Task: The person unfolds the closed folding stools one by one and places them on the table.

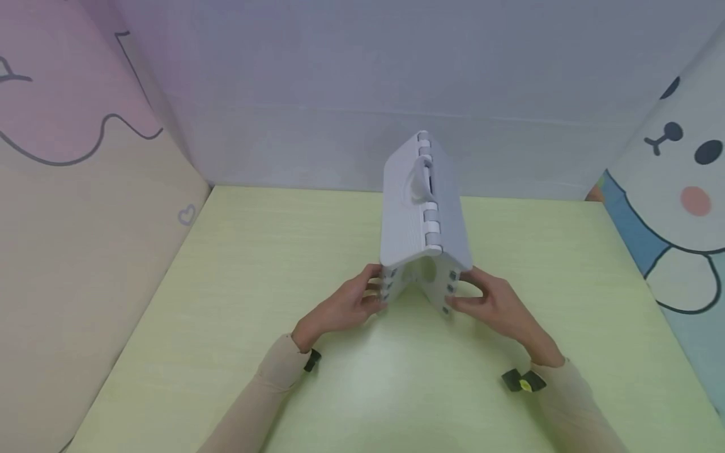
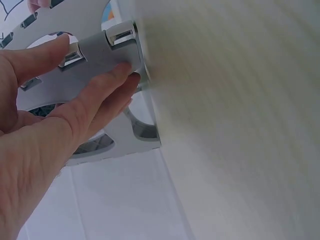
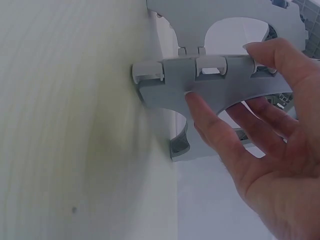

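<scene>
A white folding piece [image 1: 404, 207] with a hinged ridge and a handle slot on top stands on the table like a tent, its lower side panels spread apart. My left hand [image 1: 350, 305] holds the left panel's front edge, its thumb and fingers on the two faces. On the opposite side, my right hand [image 1: 498, 307] grips the right panel's front edge between thumb and fingers. In the left wrist view the fingers lie along the grey hinged panel [image 2: 97, 52] near the tabletop. The right wrist view shows thumb and fingertips at the panel's hinge edge [image 3: 180, 82].
The pale green table [image 1: 272, 233] reaches back to a plain whitish wall [image 1: 283, 145]. Side walls carry cartoon drawings, pink and cream at left, a white animal face [image 1: 680, 189] at right. Dark straps show at both wrists.
</scene>
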Available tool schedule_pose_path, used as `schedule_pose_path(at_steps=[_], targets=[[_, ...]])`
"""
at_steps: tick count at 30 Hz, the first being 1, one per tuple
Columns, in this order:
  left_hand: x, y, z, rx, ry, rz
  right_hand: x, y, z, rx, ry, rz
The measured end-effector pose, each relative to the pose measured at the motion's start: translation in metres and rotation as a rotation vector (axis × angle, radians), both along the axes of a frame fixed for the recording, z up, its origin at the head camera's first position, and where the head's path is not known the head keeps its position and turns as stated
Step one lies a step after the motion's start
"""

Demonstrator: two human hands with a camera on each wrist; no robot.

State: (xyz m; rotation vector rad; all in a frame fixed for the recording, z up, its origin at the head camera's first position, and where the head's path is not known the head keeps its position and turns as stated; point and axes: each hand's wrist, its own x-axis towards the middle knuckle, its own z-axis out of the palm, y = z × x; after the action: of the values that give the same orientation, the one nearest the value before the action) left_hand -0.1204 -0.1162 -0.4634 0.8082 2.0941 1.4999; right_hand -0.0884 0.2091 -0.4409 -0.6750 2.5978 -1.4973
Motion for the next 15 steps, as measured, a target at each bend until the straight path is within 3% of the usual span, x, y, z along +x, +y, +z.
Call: schedule_pose_path(at_steps=[7, 15], targets=[[-0.0033, 0.0019, -0.0036, 0.012, 0.027, -0.011, 0.0013, -0.0021, -0.0005, -0.003, -0.015, -0.024], [-0.0034, 0.0089, -0.0059, -0.013, 0.065, 0.051, -0.0025, -0.0080, 0.0003, 0.047, 0.032, -0.054]])
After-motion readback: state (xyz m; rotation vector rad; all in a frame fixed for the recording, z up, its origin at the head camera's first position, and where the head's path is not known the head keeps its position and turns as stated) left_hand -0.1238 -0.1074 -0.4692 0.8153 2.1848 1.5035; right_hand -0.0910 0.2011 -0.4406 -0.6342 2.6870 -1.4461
